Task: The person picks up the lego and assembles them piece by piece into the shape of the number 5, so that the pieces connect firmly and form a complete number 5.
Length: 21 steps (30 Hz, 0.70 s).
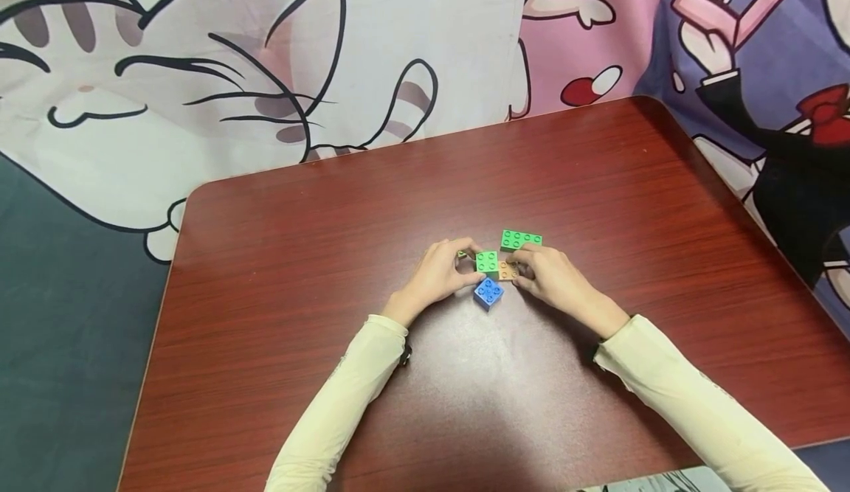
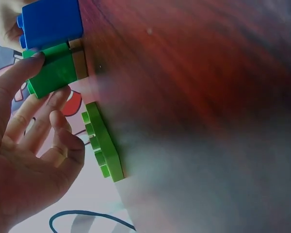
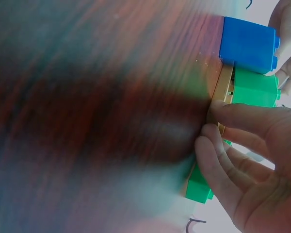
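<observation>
My left hand (image 1: 438, 272) pinches a square green building brick (image 1: 487, 261) between thumb and fingers. The brick sits over one end of a thin tan brick (image 1: 508, 271), whose studs show on the right side. In the right wrist view, a narrow gap shows between the green brick (image 3: 254, 87) and the tan one (image 3: 223, 87). My right hand (image 1: 558, 279) grips the tan brick's free end with thumb and fingertips low at the tabletop. A square blue brick (image 1: 488, 293) stands right in front of the green one, turned at an angle.
A longer green brick (image 1: 521, 239) lies just behind my right fingers. Behind my left hand is a thin lime-green brick (image 2: 104, 143), mostly hidden in the head view. The brown table (image 1: 279, 315) meets a cartoon-printed cloth (image 1: 372, 27) at the back. A printed sheet (image 1: 664, 482) lies at the front edge.
</observation>
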{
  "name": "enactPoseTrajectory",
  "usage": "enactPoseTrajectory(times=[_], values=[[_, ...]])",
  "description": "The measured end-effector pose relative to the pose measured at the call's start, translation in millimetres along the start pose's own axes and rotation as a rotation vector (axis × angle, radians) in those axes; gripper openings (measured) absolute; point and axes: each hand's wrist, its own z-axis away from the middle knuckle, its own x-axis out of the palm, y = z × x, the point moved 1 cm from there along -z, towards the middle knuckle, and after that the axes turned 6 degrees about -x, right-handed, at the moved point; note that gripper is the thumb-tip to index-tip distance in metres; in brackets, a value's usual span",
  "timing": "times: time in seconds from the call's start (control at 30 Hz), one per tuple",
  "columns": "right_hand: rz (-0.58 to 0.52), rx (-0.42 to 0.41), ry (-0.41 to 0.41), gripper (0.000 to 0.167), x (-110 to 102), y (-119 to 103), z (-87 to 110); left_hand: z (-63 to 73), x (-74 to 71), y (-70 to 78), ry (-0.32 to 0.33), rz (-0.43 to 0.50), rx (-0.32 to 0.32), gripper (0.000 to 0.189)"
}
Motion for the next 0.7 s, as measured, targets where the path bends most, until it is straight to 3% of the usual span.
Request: enactPoseTrajectory(times=[0.2, 0.7], values=[[-0.009, 0.006, -0.001, 0.031, -0.6, 2.1, 0.5, -0.7, -0.2, 2.0, -0.021, 0.048, -0.046, 0.032], [-0.021, 0.013, 0.013, 0.034, 0.7, 2.7, 0.8, -4.1, -2.5, 9.7, -0.054, -0.036, -0.085, 0.03]])
